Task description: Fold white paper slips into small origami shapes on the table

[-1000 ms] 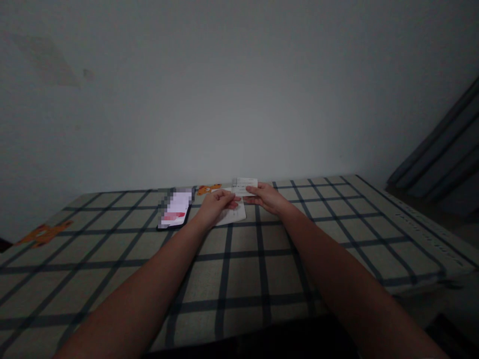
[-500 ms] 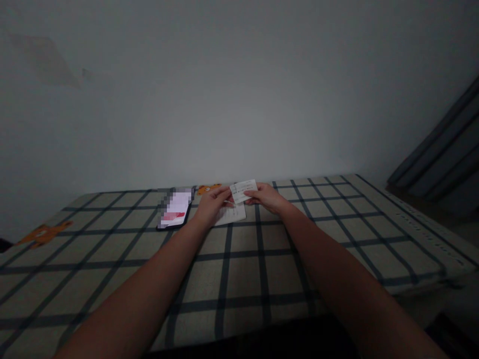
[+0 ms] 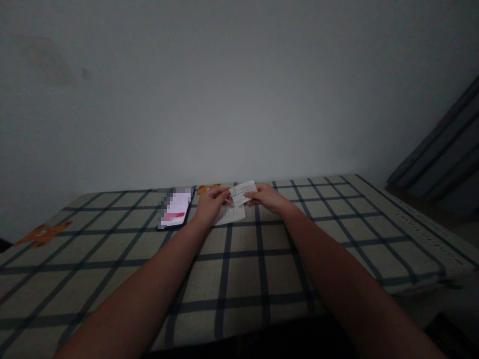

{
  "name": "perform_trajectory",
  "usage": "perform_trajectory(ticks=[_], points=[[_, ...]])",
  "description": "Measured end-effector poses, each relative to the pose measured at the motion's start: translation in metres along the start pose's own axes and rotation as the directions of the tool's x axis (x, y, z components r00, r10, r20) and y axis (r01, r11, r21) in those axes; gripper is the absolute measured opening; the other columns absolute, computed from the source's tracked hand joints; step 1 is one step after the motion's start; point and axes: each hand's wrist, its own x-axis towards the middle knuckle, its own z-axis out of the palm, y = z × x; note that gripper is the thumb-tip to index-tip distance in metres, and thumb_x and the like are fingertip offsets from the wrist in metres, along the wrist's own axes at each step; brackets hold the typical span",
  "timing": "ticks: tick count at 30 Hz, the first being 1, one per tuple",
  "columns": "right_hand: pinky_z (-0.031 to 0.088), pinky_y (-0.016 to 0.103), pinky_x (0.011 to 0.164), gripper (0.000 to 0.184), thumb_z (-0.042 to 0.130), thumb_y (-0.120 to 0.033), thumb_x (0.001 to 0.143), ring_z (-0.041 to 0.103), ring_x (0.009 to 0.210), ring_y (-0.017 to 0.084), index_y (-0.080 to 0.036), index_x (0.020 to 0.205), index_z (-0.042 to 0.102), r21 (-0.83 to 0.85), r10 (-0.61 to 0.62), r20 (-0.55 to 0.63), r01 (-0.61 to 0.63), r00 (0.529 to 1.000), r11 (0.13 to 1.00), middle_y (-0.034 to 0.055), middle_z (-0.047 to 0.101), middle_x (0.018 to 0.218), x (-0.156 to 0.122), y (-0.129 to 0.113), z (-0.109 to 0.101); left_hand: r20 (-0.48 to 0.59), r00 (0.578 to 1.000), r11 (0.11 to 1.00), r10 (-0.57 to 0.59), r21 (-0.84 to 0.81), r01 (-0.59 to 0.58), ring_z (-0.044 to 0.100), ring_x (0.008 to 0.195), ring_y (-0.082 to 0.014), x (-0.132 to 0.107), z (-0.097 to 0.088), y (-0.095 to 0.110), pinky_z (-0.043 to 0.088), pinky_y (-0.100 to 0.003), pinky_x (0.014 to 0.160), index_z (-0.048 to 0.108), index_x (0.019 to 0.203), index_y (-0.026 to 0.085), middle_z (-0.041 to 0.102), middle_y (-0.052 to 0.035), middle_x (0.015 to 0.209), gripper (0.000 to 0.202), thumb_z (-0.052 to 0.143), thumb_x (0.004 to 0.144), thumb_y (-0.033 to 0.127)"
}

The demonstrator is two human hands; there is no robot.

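Note:
A small white slip of printed paper is raised and tilted between my two hands. My right hand pinches its right side, with the thumb lying across the front. At the left edge of the slip, the fingers of my left hand are closed on it; their tips are partly hidden. Below lies a second white printed paper on the checked cloth, half covered by my left hand and the raised slip.
To the left of my left hand lies a phone with its lit screen partly blurred. A plain wall stands right behind the table. A grey curtain hangs at the far right. Orange bear prints mark the cloth.
The raised slip has tilted a little more, its left edge dipping slightly. Both hands have stayed nearly in place, and the phone and lower paper have not moved.

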Motion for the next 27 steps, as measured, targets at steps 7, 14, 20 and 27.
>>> perform_trajectory(ticks=[7, 14, 20, 27], points=[[0.048, 0.023, 0.062, 0.029, 0.064, -0.026, 0.069, 0.058, 0.071, 0.011, -0.013, 0.095, 0.063, -0.017, -0.01, -0.018, 0.009, 1.0, 1.0, 0.0095, 0.065, 0.094, 0.001, 0.002, 0.0, 0.101, 0.991, 0.965, -0.089, -0.24, 0.111, 0.056, 0.065, -0.0128, 0.0, 0.002, 0.002, 0.049, -0.025, 0.054, 0.066, 0.085, 0.012, 0.062, -0.0045, 0.077, 0.027, 0.067, 0.063, 0.029], [0.048, 0.023, 0.061, 0.026, 0.064, -0.025, 0.069, 0.058, 0.069, 0.011, -0.011, 0.091, 0.064, -0.016, -0.013, -0.031, 0.012, 0.999, 1.0, 0.0093, 0.065, 0.092, 0.002, 0.004, 0.0, 0.068, 0.994, 0.993, -0.091, -0.066, 0.096, 0.055, 0.06, -0.0117, -0.002, 0.002, 0.003, 0.048, -0.024, 0.055, 0.067, 0.08, 0.011, 0.06, -0.0039, 0.067, 0.031, 0.068, 0.063, 0.037], [0.047, 0.022, 0.06, 0.026, 0.064, -0.026, 0.068, 0.057, 0.067, 0.01, -0.012, 0.09, 0.064, -0.015, -0.007, -0.018, 0.007, 1.0, 1.0, 0.0083, 0.065, 0.089, 0.001, 0.003, 0.003, 0.027, 0.998, 0.996, -0.062, -0.059, 0.063, 0.055, 0.057, -0.0113, -0.003, 0.002, 0.004, 0.047, -0.024, 0.055, 0.065, 0.072, 0.011, 0.059, -0.0028, 0.063, 0.028, 0.069, 0.063, 0.038], [0.047, 0.021, 0.06, 0.024, 0.063, -0.024, 0.068, 0.056, 0.066, 0.009, -0.012, 0.09, 0.064, -0.016, 0.014, -0.001, -0.014, 1.0, 1.0, 0.0076, 0.065, 0.09, -0.003, -0.005, 0.01, 0.139, 0.99, 0.987, -0.015, 0.163, -0.008, 0.054, 0.051, -0.012, -0.006, 0.003, 0.002, 0.042, -0.024, 0.048, 0.064, 0.076, 0.014, 0.061, -0.0027, 0.064, 0.033, 0.06, 0.069, 0.046]])
